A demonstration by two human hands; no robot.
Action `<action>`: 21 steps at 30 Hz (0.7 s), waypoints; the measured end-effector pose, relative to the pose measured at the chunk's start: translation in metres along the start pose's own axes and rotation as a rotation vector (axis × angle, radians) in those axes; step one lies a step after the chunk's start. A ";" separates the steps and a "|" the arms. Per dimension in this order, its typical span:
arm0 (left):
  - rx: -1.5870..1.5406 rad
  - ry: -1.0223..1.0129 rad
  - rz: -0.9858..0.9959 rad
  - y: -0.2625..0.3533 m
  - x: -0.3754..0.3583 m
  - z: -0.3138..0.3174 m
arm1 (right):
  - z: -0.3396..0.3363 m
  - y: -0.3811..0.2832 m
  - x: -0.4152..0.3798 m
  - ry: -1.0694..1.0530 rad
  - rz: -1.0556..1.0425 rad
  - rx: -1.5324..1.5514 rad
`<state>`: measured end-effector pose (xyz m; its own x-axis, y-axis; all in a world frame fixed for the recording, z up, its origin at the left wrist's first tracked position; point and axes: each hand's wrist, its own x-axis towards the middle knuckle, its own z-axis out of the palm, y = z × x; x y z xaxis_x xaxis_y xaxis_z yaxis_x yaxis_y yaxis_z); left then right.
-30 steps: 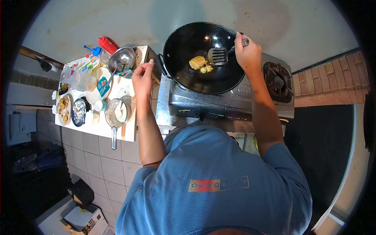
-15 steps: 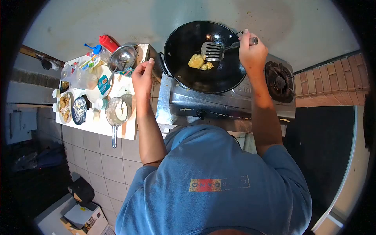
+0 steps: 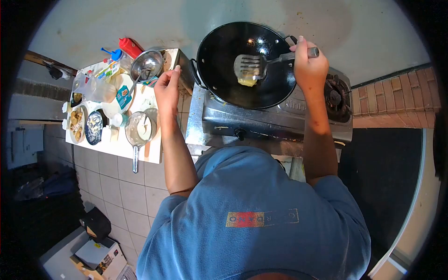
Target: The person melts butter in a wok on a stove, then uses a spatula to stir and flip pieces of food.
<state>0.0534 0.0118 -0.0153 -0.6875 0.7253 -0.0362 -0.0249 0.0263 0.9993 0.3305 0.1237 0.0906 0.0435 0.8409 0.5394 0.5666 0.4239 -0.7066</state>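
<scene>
My right hand is wrapped round the handle of a slotted spatula, at the right rim of a black wok. The spatula's blade lies over a yellow piece of food in the middle of the wok and hides part of it. The food's kind cannot be made out. Left of the wok, near its side handle but apart from it, hangs my left hand. Its fingers are curled in with the thumb up, and nothing shows in them.
The wok sits on a steel gas stove with a second burner at right. On the white side table stand a saucepan of pale batter, a metal bowl, a red squeeze bottle and plates of food.
The spatula has turned and moved down-left over the yellow food, which now lies lower and more covered. My right hand has shifted slightly right. My left hand stays nearly where it was.
</scene>
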 end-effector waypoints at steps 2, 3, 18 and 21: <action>-0.008 0.000 0.005 0.000 0.000 0.001 | 0.002 0.007 0.003 0.047 -0.033 -0.005; -0.016 -0.001 0.011 0.000 -0.001 0.001 | 0.004 0.012 0.004 0.096 -0.065 -0.010; 0.037 -0.039 0.078 0.002 -0.007 0.011 | 0.019 0.019 -0.013 0.149 -0.293 -0.233; 0.046 -0.057 0.046 0.000 -0.008 0.008 | 0.018 0.020 -0.007 0.150 -0.291 -0.291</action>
<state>0.0646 0.0119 -0.0152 -0.6445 0.7646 0.0087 0.0401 0.0224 0.9989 0.3267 0.1317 0.0647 -0.0456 0.6334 0.7724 0.7803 0.5054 -0.3683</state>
